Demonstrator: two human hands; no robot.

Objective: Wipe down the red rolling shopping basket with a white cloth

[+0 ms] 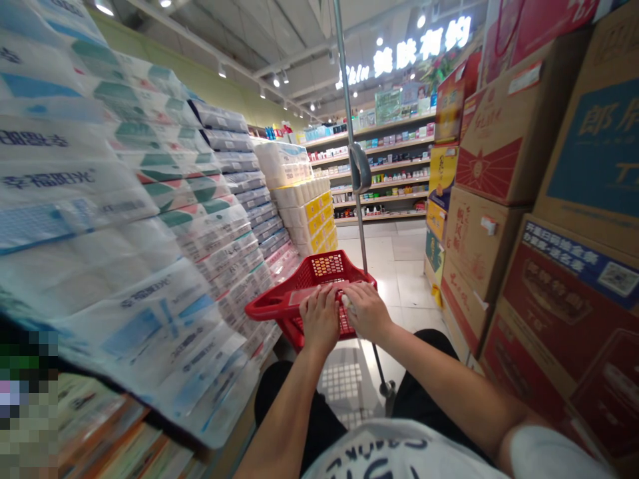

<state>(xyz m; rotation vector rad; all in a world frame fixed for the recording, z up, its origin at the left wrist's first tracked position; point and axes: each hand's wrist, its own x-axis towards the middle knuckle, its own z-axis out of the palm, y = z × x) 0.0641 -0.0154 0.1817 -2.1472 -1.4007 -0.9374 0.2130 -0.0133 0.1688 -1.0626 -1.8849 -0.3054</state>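
The place could be recognised as a shop: plastic-wrapped packs (pixel 180 179) were stacked high on the left, printed cartons (pixel 472 246) were piled on the right, and tiered shelves (pixel 389 217) were filled with small goods (pixel 394 177) below a lit sign (pixel 405 52). In the tiled aisle (pixel 405 273) between, a red shopping cart (pixel 267 308) was seen.

The basket (pixel 267 308) is smooth plastic; the pole (pixel 360 226), metal; the cartons (pixel 472 249), matt cardboard.

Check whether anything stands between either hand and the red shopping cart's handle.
Nothing visible does: the left hand and right hand are both on the handle of the red cart. A tall metal pole rises beside the cart, not between hands and handle.
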